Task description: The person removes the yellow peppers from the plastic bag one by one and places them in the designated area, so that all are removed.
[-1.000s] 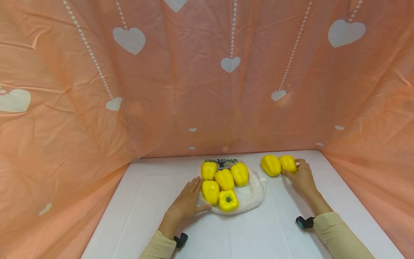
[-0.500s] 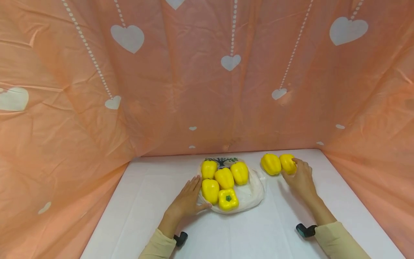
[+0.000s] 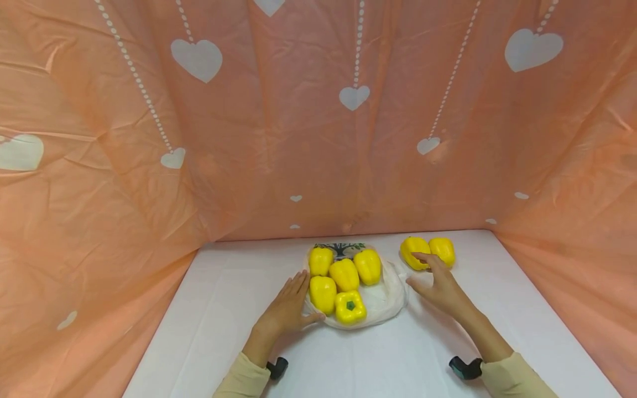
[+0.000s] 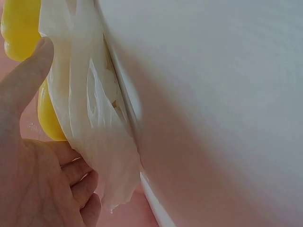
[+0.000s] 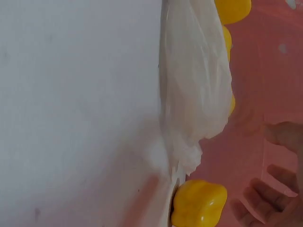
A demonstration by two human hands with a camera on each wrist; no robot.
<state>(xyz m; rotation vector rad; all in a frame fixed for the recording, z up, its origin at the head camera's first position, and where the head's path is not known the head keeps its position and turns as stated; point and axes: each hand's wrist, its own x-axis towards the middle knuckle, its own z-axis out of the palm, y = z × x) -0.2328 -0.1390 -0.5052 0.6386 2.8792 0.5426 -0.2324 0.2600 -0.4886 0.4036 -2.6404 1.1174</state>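
Several yellow bell peppers (image 3: 344, 276) sit in a thin white plastic bag (image 3: 396, 298) whose rolled rim lies wide around them; the nearest shows its green stem. My left hand (image 3: 285, 312) rests against the bag's left side, fingers extended and thumb at the front rim. In the left wrist view, the thumb touches the bag (image 4: 87, 109). Two more bell peppers (image 3: 442, 252) lie side by side at the back right, outside the bag. My right hand (image 3: 443, 290) hovers in front of them, fingers spread and holding nothing, partly covering the left one in the head view.
A white cloth covers the table (image 3: 224, 331). Behind and on both sides hangs a peach sheet (image 3: 318, 138) with white hearts. A dark tree print (image 3: 340, 250) shows at the bag's back edge. Each wrist wears a small black camera (image 3: 465, 368).
My right hand has come away from the rightmost bell pepper and moved left toward the bag. My left hand and the peppers stay where they were.
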